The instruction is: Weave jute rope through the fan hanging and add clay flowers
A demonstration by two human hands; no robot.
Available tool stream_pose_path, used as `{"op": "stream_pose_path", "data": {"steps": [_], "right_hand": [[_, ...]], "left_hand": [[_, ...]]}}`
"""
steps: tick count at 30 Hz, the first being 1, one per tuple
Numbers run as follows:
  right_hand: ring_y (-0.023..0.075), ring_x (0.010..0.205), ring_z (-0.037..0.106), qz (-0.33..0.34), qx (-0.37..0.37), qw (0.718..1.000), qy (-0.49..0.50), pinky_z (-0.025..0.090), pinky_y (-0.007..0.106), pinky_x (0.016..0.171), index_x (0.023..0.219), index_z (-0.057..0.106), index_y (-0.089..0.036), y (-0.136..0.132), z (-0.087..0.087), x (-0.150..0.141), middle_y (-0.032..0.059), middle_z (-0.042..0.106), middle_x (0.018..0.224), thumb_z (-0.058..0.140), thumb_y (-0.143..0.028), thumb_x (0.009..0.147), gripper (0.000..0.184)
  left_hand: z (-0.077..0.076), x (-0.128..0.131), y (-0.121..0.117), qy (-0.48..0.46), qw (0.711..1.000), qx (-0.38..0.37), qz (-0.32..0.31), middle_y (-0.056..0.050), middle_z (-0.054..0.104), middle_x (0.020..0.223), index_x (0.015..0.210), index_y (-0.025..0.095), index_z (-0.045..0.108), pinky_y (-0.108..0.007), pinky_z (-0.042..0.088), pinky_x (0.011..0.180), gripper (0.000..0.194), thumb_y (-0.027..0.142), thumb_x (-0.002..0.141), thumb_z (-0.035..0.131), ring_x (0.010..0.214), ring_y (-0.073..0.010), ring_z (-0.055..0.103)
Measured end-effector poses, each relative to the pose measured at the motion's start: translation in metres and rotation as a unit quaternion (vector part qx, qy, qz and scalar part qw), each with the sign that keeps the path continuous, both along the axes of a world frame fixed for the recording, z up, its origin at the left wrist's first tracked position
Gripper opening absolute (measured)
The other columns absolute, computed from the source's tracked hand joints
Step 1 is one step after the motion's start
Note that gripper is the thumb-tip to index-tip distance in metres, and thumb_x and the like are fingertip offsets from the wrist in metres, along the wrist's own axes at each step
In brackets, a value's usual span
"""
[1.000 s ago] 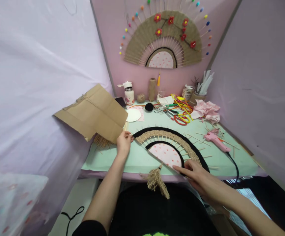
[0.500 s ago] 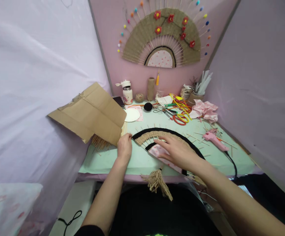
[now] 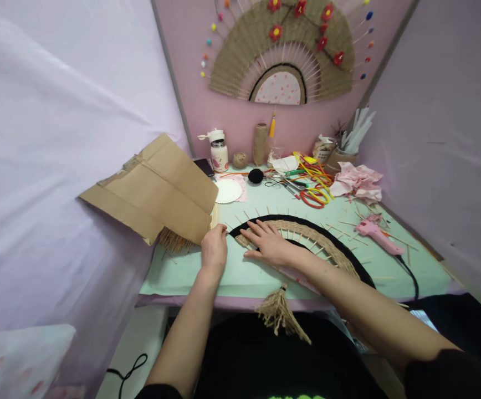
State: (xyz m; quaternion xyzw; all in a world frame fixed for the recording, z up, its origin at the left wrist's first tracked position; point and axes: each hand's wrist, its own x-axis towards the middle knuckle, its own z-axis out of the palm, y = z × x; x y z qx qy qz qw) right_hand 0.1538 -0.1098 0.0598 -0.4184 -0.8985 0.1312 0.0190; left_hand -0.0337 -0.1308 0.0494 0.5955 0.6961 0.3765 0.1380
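On the pale green tabletop [image 3: 174,282] lies a half-round woven fan [image 3: 332,238] with thin sticks, a tan twine band and black edging. My right hand [image 3: 269,244] rests flat with fingers spread over the fan's left part, covering some of the band and inner panel. At the fan's left tip, my left hand [image 3: 214,247] is closed in a pinch; what sits between its fingertips is too small to make out. A twine tassel [image 3: 284,313] hangs over the table's front edge below the fan.
Left of my hands, a bent cardboard sheet [image 3: 157,188] leans over a bundle of sticks [image 3: 176,242]. A pink glue gun [image 3: 379,235] lies at right among loose sticks. Behind are scissors [image 3: 313,198], black yarn [image 3: 255,176], a bottle [image 3: 219,155] and crumpled pink cloth [image 3: 359,182].
My right hand has slid left along the fan, from over the pink panel to the woven band near the left tip. My left hand keeps its pinch there. The view has shifted slightly.
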Motion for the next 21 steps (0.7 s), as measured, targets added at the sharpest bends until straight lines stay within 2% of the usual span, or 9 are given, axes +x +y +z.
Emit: {"op": "stream_pose_path", "data": {"steps": [5, 11, 18, 21], "right_hand": [[0.0363, 0.140, 0.012, 0.004, -0.003, 1.000, 0.003, 0.015, 0.055, 0.109, 0.146, 0.027, -0.027, 0.003, -0.002, -0.001, 0.0120, 0.019, 0.154, 0.037, -0.067, 0.084, 0.074], [0.0367, 0.140, 0.012, 0.000, -0.019, 1.000, 0.000, 0.015, 0.056, 0.109, 0.145, 0.028, -0.028, 0.003, 0.003, -0.002, 0.0119, 0.020, 0.154, 0.039, -0.070, 0.081, 0.078], [0.0374, 0.140, 0.014, -0.001, -0.020, 1.000, 0.007, 0.016, 0.058, 0.108, 0.144, 0.032, -0.026, 0.004, 0.003, -0.003, 0.0131, 0.023, 0.153, 0.044, -0.066, 0.081, 0.075], [0.0384, 0.139, 0.017, 0.000, -0.018, 1.000, 0.020, 0.018, 0.058, 0.107, 0.142, 0.035, -0.023, 0.001, 0.011, -0.004, 0.0157, 0.025, 0.151, 0.048, -0.063, 0.081, 0.074]], "left_hand": [[0.004, -0.001, 0.001, 0.053, 0.999, -0.013, -0.006, -0.011, 0.071, 0.092, 0.095, 0.022, 0.066, -0.031, 0.041, 0.074, 0.018, 0.019, 0.084, 0.052, 0.085, -0.0253, 0.063], [0.015, -0.004, 0.009, 0.158, 0.986, -0.053, -0.024, -0.009, 0.071, 0.096, 0.109, 0.021, 0.061, -0.032, 0.042, 0.077, 0.027, 0.021, 0.088, 0.046, 0.090, -0.0246, 0.064], [0.018, -0.009, 0.025, 0.155, 0.983, -0.056, -0.082, -0.004, 0.072, 0.093, 0.105, 0.023, 0.062, -0.029, 0.043, 0.077, 0.024, 0.019, 0.085, 0.050, 0.090, -0.0208, 0.064], [0.016, -0.010, 0.028, 0.143, 0.984, -0.048, -0.094, -0.004, 0.072, 0.092, 0.104, 0.022, 0.063, -0.029, 0.044, 0.076, 0.024, 0.020, 0.085, 0.050, 0.089, -0.0210, 0.064]]}}
